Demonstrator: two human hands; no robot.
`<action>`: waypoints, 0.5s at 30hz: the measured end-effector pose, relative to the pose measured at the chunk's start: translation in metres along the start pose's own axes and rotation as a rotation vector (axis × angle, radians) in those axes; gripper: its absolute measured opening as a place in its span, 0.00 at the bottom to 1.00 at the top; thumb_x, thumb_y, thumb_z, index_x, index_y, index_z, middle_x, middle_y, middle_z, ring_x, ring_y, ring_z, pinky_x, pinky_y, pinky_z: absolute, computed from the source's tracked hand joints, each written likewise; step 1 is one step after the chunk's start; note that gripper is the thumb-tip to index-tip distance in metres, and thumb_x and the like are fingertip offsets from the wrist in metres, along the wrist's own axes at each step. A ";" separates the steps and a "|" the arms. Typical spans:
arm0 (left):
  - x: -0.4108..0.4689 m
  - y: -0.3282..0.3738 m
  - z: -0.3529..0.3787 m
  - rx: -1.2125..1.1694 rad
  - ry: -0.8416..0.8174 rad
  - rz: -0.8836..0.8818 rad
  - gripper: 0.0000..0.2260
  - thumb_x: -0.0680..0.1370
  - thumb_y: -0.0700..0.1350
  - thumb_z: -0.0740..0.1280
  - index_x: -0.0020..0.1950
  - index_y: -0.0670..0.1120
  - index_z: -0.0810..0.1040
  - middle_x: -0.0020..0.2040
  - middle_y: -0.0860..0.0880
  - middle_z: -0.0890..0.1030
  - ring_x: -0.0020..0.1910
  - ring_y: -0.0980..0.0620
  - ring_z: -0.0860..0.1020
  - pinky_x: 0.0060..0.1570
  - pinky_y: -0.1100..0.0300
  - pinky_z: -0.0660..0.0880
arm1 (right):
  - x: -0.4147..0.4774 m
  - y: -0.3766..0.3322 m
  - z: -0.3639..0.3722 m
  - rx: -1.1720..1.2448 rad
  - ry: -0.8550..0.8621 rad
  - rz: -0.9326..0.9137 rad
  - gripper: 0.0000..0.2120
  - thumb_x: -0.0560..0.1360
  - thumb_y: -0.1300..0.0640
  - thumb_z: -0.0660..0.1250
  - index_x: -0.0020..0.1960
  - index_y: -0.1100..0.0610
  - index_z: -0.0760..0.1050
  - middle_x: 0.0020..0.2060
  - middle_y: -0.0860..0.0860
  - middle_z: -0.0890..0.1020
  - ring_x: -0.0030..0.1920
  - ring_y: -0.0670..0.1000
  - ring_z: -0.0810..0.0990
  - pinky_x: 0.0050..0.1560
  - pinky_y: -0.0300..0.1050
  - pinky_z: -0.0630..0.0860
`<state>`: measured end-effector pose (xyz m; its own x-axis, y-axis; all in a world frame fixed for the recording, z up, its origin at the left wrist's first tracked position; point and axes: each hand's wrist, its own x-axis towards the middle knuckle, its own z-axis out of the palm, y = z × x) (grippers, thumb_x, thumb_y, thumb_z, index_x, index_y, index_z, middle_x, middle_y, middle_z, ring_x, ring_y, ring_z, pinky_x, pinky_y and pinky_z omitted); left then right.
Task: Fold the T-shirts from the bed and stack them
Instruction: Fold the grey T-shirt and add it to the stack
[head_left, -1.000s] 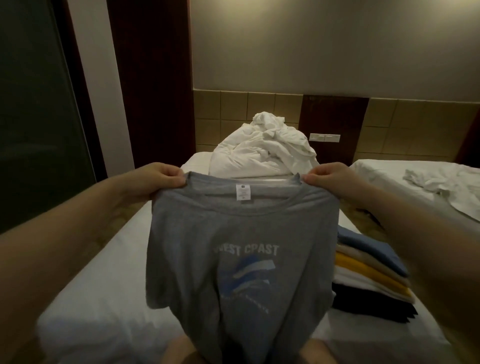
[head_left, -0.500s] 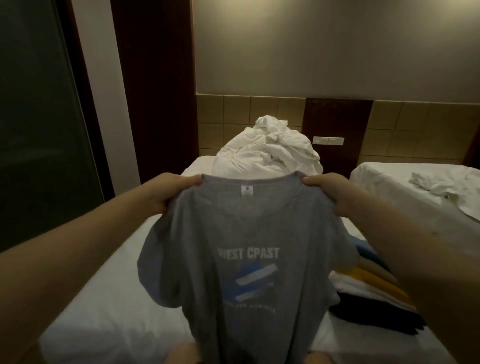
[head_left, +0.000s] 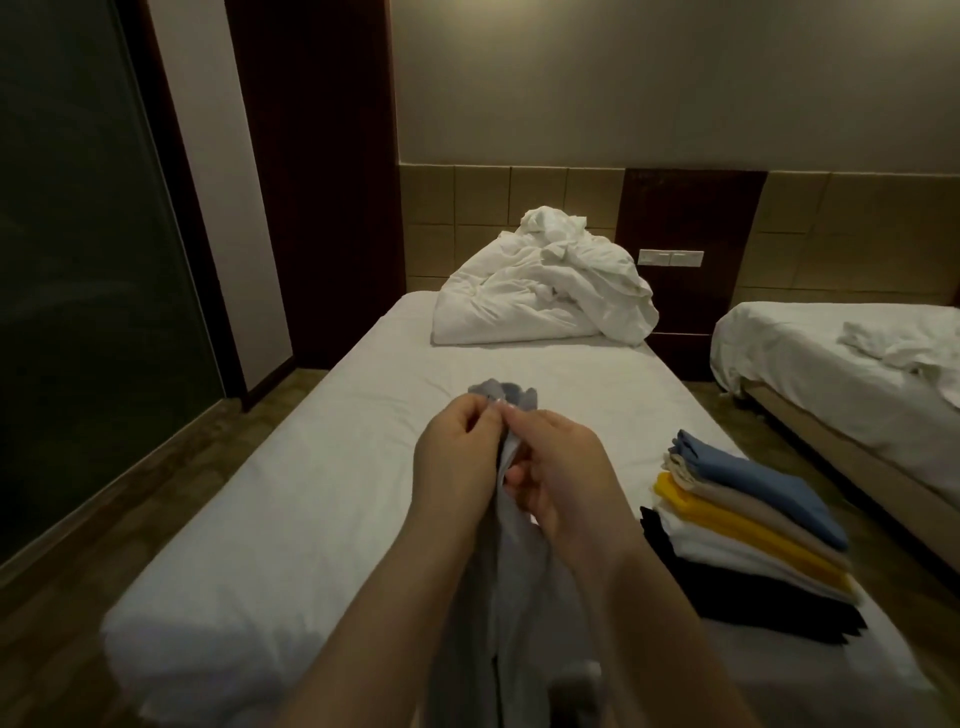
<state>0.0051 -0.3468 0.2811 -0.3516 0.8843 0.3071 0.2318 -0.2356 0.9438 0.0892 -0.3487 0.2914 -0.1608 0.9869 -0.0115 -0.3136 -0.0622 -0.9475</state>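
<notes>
— Grey knit, soft and limp: is that the T-shirt (head_left: 511, 587)?
— Yes. It hangs gathered into a narrow rope between the two forearms, above the near half of the bed (head_left: 311, 493). Its top puffs out in a small crumpled tuft past the knuckles.
— And the hands?
— They meet knuckle to knuckle, the left hand (head_left: 457, 462) and the right hand (head_left: 566, 483). The fingers (head_left: 524, 422) are curled, each hand pinching the bunched top of the cloth.
— Other cloth?
— A stack of folded shirts (head_left: 748, 530) lies in flat slabs at the bed's right edge: blue, beige, yellow, white, black. A rumpled white heap of bedding (head_left: 540, 306) sits at the far end.
— Anything unclear?
— The T-shirt's lower end is blurred and cut off by the frame edge, and the folds hide its front.
</notes>
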 end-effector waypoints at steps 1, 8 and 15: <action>-0.003 0.000 -0.001 0.001 0.002 -0.008 0.11 0.80 0.47 0.60 0.39 0.52 0.75 0.38 0.53 0.79 0.40 0.53 0.79 0.37 0.65 0.75 | -0.002 0.000 0.001 -0.073 -0.012 -0.018 0.10 0.77 0.56 0.64 0.41 0.59 0.76 0.22 0.49 0.76 0.22 0.43 0.73 0.26 0.36 0.71; -0.015 0.009 -0.014 -0.085 -0.051 0.048 0.10 0.80 0.47 0.61 0.39 0.49 0.76 0.38 0.46 0.80 0.40 0.50 0.79 0.41 0.60 0.78 | -0.015 -0.010 -0.011 -0.100 -0.104 0.009 0.10 0.76 0.54 0.65 0.42 0.61 0.77 0.25 0.50 0.75 0.24 0.44 0.73 0.27 0.34 0.72; -0.016 0.016 -0.017 -0.112 -0.144 -0.003 0.10 0.79 0.47 0.60 0.40 0.48 0.77 0.37 0.48 0.80 0.38 0.53 0.78 0.41 0.59 0.78 | -0.019 -0.008 -0.012 -0.129 -0.191 -0.015 0.13 0.77 0.51 0.62 0.45 0.61 0.76 0.29 0.51 0.79 0.29 0.46 0.78 0.31 0.36 0.75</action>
<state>-0.0005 -0.3717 0.2933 -0.2171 0.9317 0.2913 0.1260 -0.2692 0.9548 0.1061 -0.3651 0.2956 -0.3350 0.9408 0.0515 -0.1971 -0.0165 -0.9802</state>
